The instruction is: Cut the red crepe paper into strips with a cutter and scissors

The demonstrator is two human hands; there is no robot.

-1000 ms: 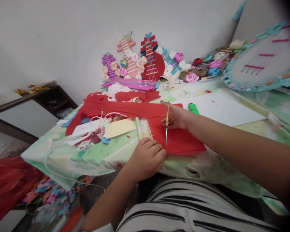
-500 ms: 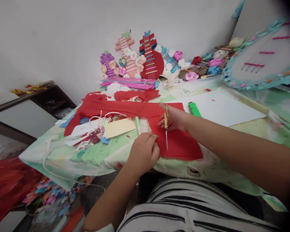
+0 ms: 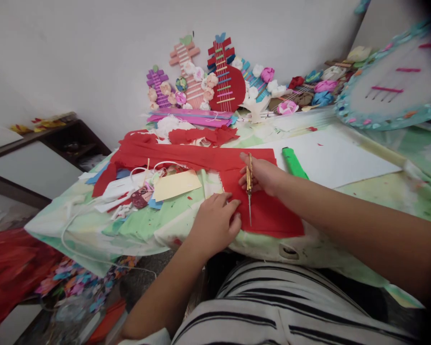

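Note:
My right hand [image 3: 266, 176] is closed around the gold handles of a pair of scissors [image 3: 250, 182]. Their blades look closed and point toward me above a red sheet [image 3: 276, 218], which may be cloth or crepe paper. At the sheet's left edge rests my left hand [image 3: 217, 223], its fingers a little apart and bent, touching the red material with nothing visibly gripped. A longer red strip [image 3: 172, 155] runs off to the left behind the hands.
A green object [image 3: 294, 163] lies on white board [image 3: 337, 158] to the right. Left of the hands are a cream card [image 3: 177, 185] and paper scraps. Decorated instrument models, including a red one [image 3: 230, 88], lean on the wall. A teal-edged oval [image 3: 388, 96] stands right.
My left hand's fingers have loosened from a tighter curl and shifted slightly over the red sheet's edge. The scissors stay in my right hand. The camera view has tilted a little.

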